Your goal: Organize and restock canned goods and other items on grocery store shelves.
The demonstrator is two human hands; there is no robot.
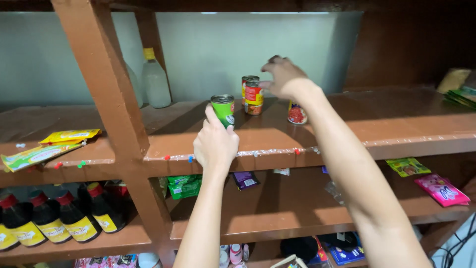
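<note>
My left hand (215, 145) grips a green can (223, 109) with a silver top, holding it upright at the front of the brown wooden shelf (396, 124). My right hand (283, 78) reaches further back, its fingertips touching the top of a red and yellow can (253, 99). A second red can stands right behind that one. Another can (297, 114) with a red picture label stands under my right wrist, partly hidden by it.
A clear plastic bottle (155, 79) with a yellow cap stands at the back left. A thick slanted wooden post (106, 79) divides the shelf. Yellow and green sachets (49, 146) lie at left, dark sauce bottles (74, 218) below, pink packets (442, 189) at lower right.
</note>
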